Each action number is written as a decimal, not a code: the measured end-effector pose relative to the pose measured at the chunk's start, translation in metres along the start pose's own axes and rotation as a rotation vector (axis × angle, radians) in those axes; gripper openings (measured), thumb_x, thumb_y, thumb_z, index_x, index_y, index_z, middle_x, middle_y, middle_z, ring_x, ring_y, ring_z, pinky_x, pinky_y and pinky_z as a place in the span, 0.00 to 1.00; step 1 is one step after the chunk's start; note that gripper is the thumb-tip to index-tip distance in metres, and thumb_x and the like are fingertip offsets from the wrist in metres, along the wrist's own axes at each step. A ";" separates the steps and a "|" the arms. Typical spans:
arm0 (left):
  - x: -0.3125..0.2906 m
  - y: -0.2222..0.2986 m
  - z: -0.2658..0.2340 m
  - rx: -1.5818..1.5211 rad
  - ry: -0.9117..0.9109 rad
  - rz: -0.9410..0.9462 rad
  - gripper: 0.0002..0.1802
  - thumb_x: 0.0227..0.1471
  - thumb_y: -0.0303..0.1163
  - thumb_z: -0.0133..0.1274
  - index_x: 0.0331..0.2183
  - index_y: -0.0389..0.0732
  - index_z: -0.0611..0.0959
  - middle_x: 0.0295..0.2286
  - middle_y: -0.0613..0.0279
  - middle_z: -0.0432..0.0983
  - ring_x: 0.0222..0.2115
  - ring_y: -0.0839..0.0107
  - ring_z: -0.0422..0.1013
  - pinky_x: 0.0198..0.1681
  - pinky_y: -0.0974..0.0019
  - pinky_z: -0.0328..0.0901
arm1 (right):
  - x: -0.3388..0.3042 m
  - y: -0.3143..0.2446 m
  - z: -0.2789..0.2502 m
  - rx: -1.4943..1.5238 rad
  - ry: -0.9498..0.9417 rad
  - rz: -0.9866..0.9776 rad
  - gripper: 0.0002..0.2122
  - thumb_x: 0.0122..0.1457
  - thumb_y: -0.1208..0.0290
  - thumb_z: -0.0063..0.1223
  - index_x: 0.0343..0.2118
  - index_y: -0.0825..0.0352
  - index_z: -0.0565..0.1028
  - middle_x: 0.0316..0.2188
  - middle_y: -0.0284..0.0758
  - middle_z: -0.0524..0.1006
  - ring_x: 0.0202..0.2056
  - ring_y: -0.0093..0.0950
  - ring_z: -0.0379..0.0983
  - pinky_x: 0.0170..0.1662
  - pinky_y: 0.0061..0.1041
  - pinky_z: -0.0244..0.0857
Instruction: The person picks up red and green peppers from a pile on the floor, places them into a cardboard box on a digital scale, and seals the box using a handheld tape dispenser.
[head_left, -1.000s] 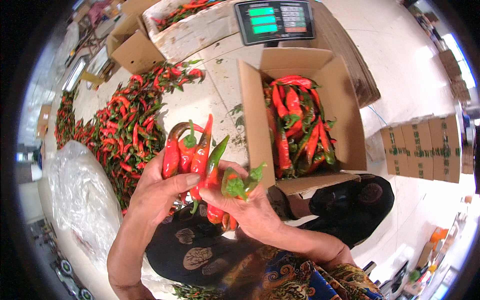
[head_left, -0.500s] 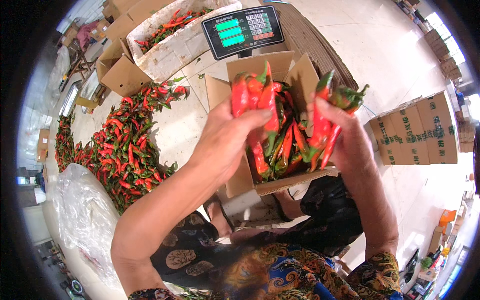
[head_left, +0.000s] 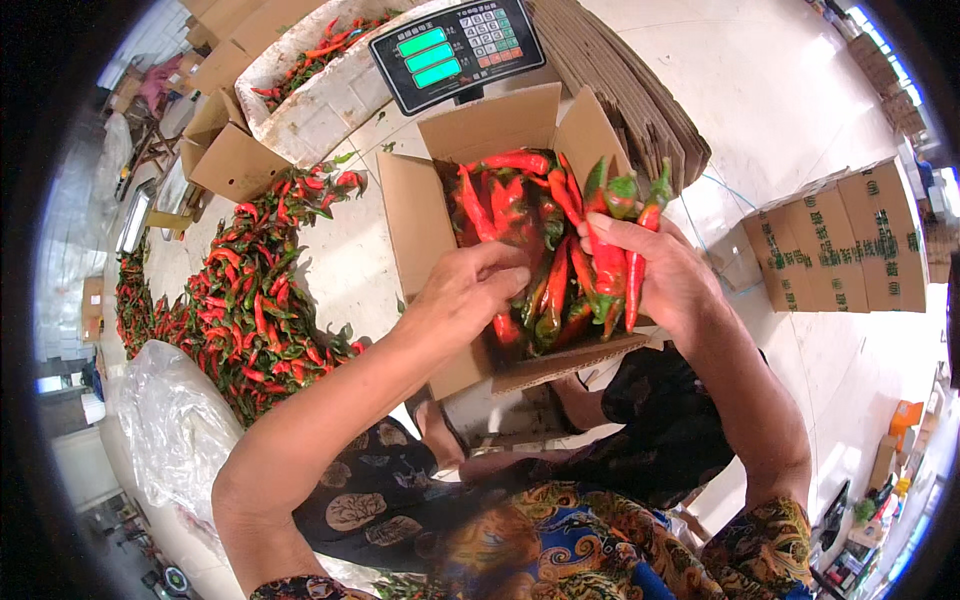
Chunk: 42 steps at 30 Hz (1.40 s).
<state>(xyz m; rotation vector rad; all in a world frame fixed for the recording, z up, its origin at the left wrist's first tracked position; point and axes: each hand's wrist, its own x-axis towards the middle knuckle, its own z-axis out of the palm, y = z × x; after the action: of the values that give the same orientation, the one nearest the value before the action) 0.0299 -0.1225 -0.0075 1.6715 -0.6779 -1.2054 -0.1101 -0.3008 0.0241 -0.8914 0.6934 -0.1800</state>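
Note:
An open cardboard box (head_left: 415, 220) stands in front of me, filled with red and green chili peppers (head_left: 515, 205). My right hand (head_left: 665, 265) grips a few chili peppers (head_left: 608, 262) over the box's right side, stems up and red tips pointing down. Over the left part of the box is my left hand (head_left: 470, 290), its fingers curled together just above the peppers. Whether anything is between those fingers is hidden.
A scale display (head_left: 455, 55) rises behind the box. Loose chili peppers (head_left: 250, 300) are heaped on the floor to the left, beside clear plastic sheeting (head_left: 170, 420). A foam crate (head_left: 330, 115), flattened cardboard (head_left: 640, 100) and boxes (head_left: 840, 245) surround the spot.
My left hand has let go of its peppers, which now lie in the box, and has drawn back. My right hand has lowered its peppers and shifted left.

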 end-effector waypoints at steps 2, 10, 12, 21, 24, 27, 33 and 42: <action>-0.015 0.017 0.002 -0.199 -0.087 -0.106 0.26 0.56 0.39 0.54 0.51 0.33 0.72 0.40 0.59 0.73 0.39 0.74 0.70 0.41 0.69 0.68 | 0.000 0.005 0.002 0.018 -0.037 0.025 0.14 0.57 0.72 0.57 0.46 0.68 0.73 0.39 0.35 0.77 0.41 0.26 0.74 0.46 0.26 0.69; -0.027 0.034 0.012 -0.256 0.045 -0.028 0.27 0.50 0.42 0.61 0.46 0.36 0.74 0.35 0.62 0.77 0.34 0.74 0.74 0.32 0.72 0.69 | 0.004 0.016 0.037 0.076 -0.253 0.061 0.10 0.57 0.73 0.57 0.42 0.66 0.76 0.34 0.33 0.78 0.35 0.24 0.76 0.39 0.26 0.73; -0.036 0.029 -0.002 -0.109 0.026 -0.139 0.26 0.50 0.42 0.61 0.46 0.36 0.75 0.32 0.61 0.77 0.31 0.75 0.74 0.27 0.73 0.69 | 0.008 0.021 0.026 0.007 -0.204 0.091 0.11 0.57 0.73 0.56 0.43 0.66 0.75 0.34 0.32 0.78 0.35 0.25 0.76 0.40 0.28 0.72; -0.046 0.007 -0.017 0.490 0.102 -0.046 0.18 0.50 0.34 0.59 0.41 0.33 0.78 0.19 0.57 0.75 0.19 0.71 0.74 0.22 0.68 0.68 | 0.009 0.038 -0.011 -1.251 -0.168 -0.200 0.20 0.51 0.62 0.60 0.43 0.69 0.72 0.28 0.48 0.79 0.34 0.44 0.77 0.41 0.37 0.71; -0.022 0.000 -0.023 0.617 0.330 0.325 0.17 0.50 0.32 0.58 0.41 0.32 0.77 0.22 0.53 0.77 0.23 0.65 0.76 0.28 0.65 0.69 | 0.014 0.052 -0.009 -1.449 -0.129 -0.299 0.16 0.51 0.61 0.59 0.39 0.66 0.74 0.28 0.46 0.79 0.34 0.45 0.77 0.40 0.40 0.70; 0.011 0.003 -0.032 0.584 0.414 0.395 0.19 0.48 0.36 0.58 0.39 0.32 0.78 0.26 0.49 0.78 0.28 0.58 0.77 0.33 0.60 0.70 | 0.010 0.036 0.011 -1.542 -0.405 -0.220 0.13 0.52 0.61 0.59 0.36 0.64 0.76 0.27 0.42 0.79 0.32 0.42 0.77 0.37 0.36 0.71; 0.076 -0.003 -0.009 0.869 0.481 0.189 0.23 0.45 0.43 0.58 0.37 0.34 0.79 0.28 0.45 0.78 0.29 0.51 0.76 0.35 0.52 0.69 | -0.002 0.034 0.017 -1.629 -0.526 -0.334 0.11 0.56 0.63 0.53 0.34 0.66 0.74 0.27 0.44 0.78 0.34 0.46 0.76 0.39 0.44 0.68; 0.037 0.034 -0.061 0.644 0.412 0.136 0.14 0.46 0.31 0.57 0.37 0.38 0.79 0.22 0.56 0.77 0.20 0.72 0.72 0.25 0.64 0.68 | -0.022 0.031 0.014 -1.813 -0.606 -0.433 0.11 0.51 0.72 0.52 0.37 0.69 0.73 0.29 0.43 0.78 0.33 0.41 0.78 0.37 0.39 0.71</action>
<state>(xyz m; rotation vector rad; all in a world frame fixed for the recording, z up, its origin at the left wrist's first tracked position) 0.1025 -0.1455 0.0133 2.2687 -0.9555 -0.5297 -0.1227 -0.2629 0.0169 -2.6730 -0.1248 0.4400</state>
